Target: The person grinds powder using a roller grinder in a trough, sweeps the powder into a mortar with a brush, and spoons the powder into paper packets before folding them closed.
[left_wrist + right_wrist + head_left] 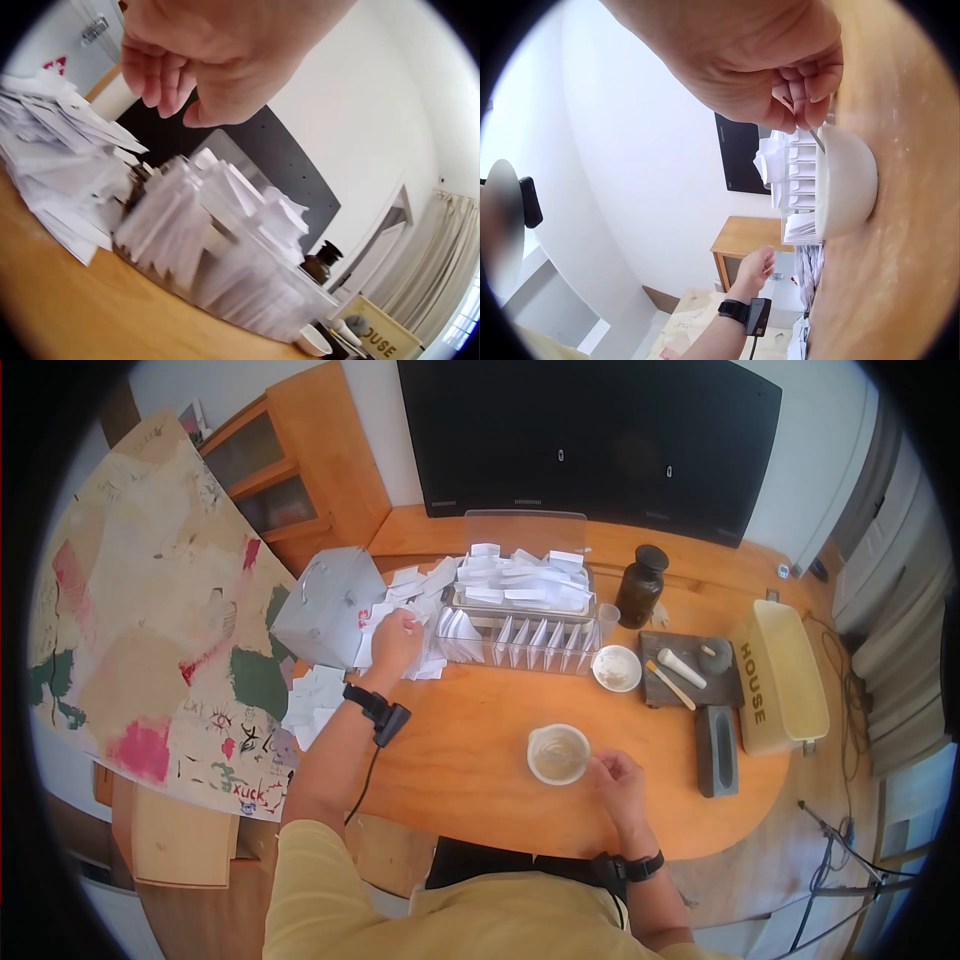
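My left hand [397, 645] hovers over a heap of folded white paper packets [432, 582], between a silver box [328, 607] and a clear divided organizer [470, 653]. In the left wrist view its fingers are loosely bent, with nothing visible between them. My right hand [620, 788] is at the right side of a white bowl [855, 184] on the table. Its thumb and fingers pinch a thin metal rod [817, 139], which slants down to the bowl's rim. A cloudy, pale residue shows inside the bowl in the head view; the rod's lower end is hidden.
Beyond the bowl stand a small white dish [617, 669], a dark jar [641, 586] and a clear cup [608, 618]. Rightward, a dark board [660, 690] bears a pestle [683, 668] and a brush [671, 680], beside a dark grooved block [717, 752] and a yellow bin [790, 678].
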Motion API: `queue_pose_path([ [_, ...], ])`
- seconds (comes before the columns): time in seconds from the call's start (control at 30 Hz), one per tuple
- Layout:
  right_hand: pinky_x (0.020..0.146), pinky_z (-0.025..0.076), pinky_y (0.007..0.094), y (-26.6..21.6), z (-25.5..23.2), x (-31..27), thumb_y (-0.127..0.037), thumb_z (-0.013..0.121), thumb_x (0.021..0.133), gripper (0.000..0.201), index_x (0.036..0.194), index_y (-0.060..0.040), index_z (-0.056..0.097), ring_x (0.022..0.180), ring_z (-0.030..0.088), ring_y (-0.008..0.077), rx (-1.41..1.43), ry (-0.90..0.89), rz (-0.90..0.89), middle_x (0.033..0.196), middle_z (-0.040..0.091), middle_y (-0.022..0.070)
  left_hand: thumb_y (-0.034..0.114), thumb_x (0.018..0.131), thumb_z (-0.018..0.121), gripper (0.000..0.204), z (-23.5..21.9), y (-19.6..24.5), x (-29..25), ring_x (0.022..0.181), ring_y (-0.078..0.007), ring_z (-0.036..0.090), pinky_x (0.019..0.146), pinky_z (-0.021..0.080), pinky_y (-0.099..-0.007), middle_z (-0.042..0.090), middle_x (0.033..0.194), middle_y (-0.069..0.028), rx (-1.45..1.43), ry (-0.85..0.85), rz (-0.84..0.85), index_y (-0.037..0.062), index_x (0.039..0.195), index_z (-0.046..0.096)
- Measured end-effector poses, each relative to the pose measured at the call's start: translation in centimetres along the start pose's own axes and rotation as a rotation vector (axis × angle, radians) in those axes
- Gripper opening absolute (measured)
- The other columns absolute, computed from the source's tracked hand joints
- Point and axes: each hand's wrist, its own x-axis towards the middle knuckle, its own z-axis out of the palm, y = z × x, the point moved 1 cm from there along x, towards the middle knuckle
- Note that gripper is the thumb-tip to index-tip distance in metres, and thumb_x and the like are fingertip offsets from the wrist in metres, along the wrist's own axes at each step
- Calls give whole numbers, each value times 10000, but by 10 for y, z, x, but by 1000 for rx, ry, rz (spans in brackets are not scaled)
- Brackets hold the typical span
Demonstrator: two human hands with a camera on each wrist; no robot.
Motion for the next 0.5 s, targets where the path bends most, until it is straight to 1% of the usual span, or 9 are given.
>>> queue_pose_path([
  [0.07,521,382,169,-11,2,-5,-74,654,892,122,977,12,666,602,468,5,-18,-6,-2,712,584,-51,230,759,687,291,4,-46,20,929,-340,638,830,503,-404,681,965,-172,135,-105,22,26,964,656],
  [0.13,531,393,176,-17,6,-10,-80,648,898,142,1009,7,671,605,476,13,-27,-7,-16,730,598,-41,258,745,716,425,-1,-63,34,1020,-346,610,901,474,-391,650,1072,-201,116,-222,17,-9,1063,624],
  [0.17,535,399,179,-18,9,-12,-83,644,902,154,1025,4,673,607,481,17,-31,-6,-24,739,605,-37,273,738,730,495,-1,-66,39,1066,-349,597,937,460,-385,635,1125,-215,105,-281,15,-27,1112,607],
  [0.27,547,418,202,-15,15,-18,-90,636,906,157,1034,-10,679,598,499,52,-129,12,-135,743,612,0,341,719,766,650,-1,-64,47,1149,-339,560,972,436,-371,591,1215,-233,37,-441,-127,-36,1208,563],
  [0.37,546,432,232,-17,15,-21,-90,637,899,142,1014,-25,687,589,520,98,-265,10,-242,732,601,46,422,669,802,790,4,-70,53,1187,-327,540,976,432,-360,561,1269,-228,76,-555,-147,-39,1251,532],
  [0.5,529,433,260,-31,17,-26,-65,635,882,120,981,-30,692,572,534,149,-350,27,-326,699,579,94,460,610,826,845,6,-75,55,1150,-344,551,956,441,-370,581,1223,-229,93,-572,-99,-38,1232,545],
])
